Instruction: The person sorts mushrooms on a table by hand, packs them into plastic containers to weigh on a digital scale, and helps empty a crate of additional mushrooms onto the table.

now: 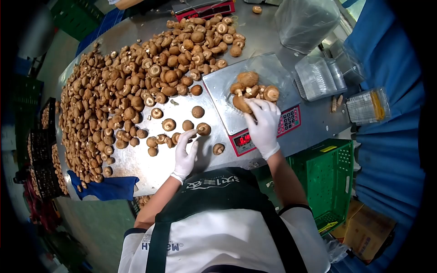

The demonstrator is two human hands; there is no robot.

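Observation:
Several brown mushrooms [248, 79] lie in a clear plastic tray on the silver plate of a red digital scale [218, 82]. My right hand [265, 125], in a white glove, reaches over the tray, its fingers closed on a mushroom [241, 103] at the near side. On the metal table, my gloved left hand [185, 154] has its fingers apart beside a few loose mushrooms, its fingertips near a mushroom [204, 129]. Another mushroom [218, 149] sits between my hands, near the table edge.
A large mushroom pile [118, 86] covers the table's left and back. Stacked clear trays [318, 78] and wrapped trays [368, 107] stand right of the scale. A green crate [327, 182] is below the right edge, a blue cloth [104, 186] at the front left.

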